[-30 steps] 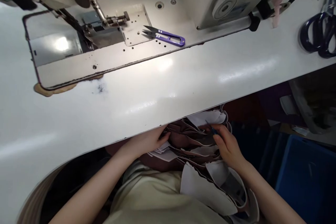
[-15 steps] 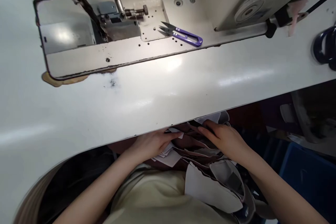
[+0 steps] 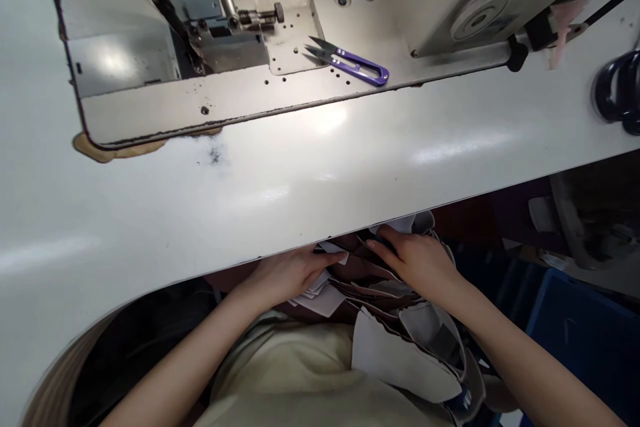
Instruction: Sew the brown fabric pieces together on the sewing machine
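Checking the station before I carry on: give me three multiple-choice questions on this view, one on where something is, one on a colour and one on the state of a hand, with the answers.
1. Where do the thread snips lie?
A) In the right hand
B) On the sewing machine bed
C) On the floor

2. What colour is the crate at lower right?
A) Blue
B) Green
C) Yellow

3. How is the left hand set?
A) Clenched around scissors
B) Raised above the table
C) Open, resting on the stack of cut pieces

Answers:
1: B, the snips sit on the bed, their blades pointing left.
2: A, its walls show blue.
3: C, the fingers lie extended on the pieces, holding no tool.
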Available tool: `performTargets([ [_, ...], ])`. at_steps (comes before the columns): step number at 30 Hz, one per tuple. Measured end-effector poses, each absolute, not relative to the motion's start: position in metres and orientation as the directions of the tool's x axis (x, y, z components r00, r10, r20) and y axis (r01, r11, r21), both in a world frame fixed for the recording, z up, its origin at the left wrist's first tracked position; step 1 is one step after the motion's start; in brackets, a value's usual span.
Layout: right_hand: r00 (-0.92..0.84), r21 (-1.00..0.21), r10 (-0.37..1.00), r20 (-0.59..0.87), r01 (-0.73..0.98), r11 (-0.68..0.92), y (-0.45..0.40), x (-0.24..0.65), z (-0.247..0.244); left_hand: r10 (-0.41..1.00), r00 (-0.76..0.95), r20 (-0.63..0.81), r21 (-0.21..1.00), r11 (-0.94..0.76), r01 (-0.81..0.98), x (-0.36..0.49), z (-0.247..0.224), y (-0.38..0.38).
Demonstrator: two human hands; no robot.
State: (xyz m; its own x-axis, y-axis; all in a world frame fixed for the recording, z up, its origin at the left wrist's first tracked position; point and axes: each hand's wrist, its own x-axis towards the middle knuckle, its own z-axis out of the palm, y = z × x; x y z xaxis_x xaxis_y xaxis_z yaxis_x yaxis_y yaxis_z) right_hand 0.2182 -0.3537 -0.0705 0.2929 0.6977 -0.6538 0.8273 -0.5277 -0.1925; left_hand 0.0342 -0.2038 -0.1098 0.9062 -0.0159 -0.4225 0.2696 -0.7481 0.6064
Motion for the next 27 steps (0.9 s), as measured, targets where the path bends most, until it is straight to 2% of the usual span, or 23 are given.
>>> performTargets([
  [5, 0.281, -0.279, 0.79, -0.545, 0.828, -0.486, -0.363, 0.217, -0.078, -0.027, 0.933, -0.359, 0.627, -0.747, 0.22, 0.033, -0.105, -0.203],
  [10, 0.297, -0.212, 0.815, -0.497, 0.869, -0.447, -0.364, 0.215, -0.081, -0.108, 0.941, -0.32, 0.636, -0.761, 0.129, 0.035, -0.102, -0.201],
  [13, 0.361, -0.244, 0.805, -0.472, 0.823, -0.512, -0.37, 0.215, -0.083, -0.148, 0.943, -0.296, 0.628, -0.774, 0.076, 0.033, -0.103, -0.202],
  [17, 0.483, -0.36, 0.787, -0.383, 0.706, -0.609, -0.384, 0.217, -0.085, -0.181, 0.954, -0.237, 0.693, -0.72, 0.035, 0.029, -0.103, -0.203],
  [23, 0.446, -0.471, 0.813, -0.373, 0.664, -0.581, -0.402, 0.208, -0.083, -0.172, 0.958, -0.231, 0.846, -0.522, 0.11, 0.032, -0.095, -0.195],
  [25, 0.461, -0.47, 0.832, -0.308, 0.687, -0.554, -0.408, 0.202, -0.082, -0.163, 0.953, -0.257, 0.878, -0.45, 0.16, 0.034, -0.093, -0.191],
  [27, 0.465, -0.46, 0.857, -0.222, 0.725, -0.512, -0.413, 0.195, -0.083, -0.093, 0.943, -0.32, 0.854, -0.458, 0.245, 0.036, -0.093, -0.188],
])
